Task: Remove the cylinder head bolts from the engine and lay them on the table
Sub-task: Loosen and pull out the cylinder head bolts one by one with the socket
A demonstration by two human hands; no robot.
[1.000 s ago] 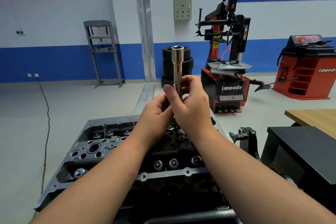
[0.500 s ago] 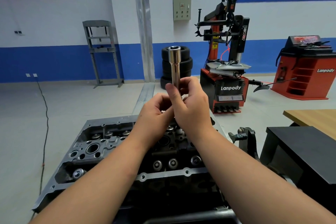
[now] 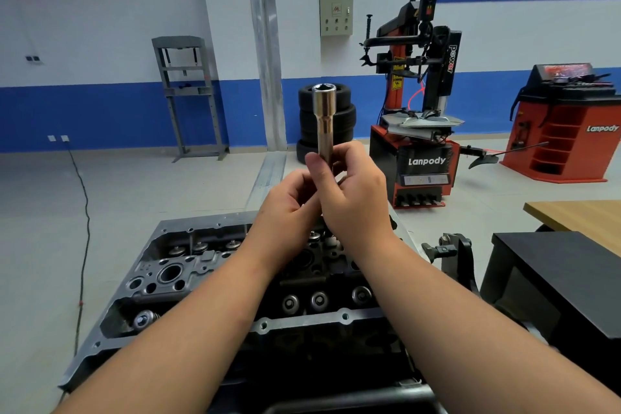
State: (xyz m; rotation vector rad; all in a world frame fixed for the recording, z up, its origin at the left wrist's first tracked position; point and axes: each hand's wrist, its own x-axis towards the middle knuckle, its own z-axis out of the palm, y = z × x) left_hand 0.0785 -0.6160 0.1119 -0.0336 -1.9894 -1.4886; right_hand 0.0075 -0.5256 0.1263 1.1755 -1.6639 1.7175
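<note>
Both hands meet above the engine (image 3: 188, 279), holding a long socket (image 3: 323, 121) upright with its open end up. Right hand (image 3: 353, 198) wraps the socket's lower part, thumb against its side; left hand (image 3: 285, 208) curls in just beside it, fingers at the socket's base, which is hidden. Below the wrists lies the engine's open top. No bolts can be told apart there. Right of the right forearm stands a black counter (image 3: 564, 279), and beyond it a wooden one (image 3: 584, 215).
</note>
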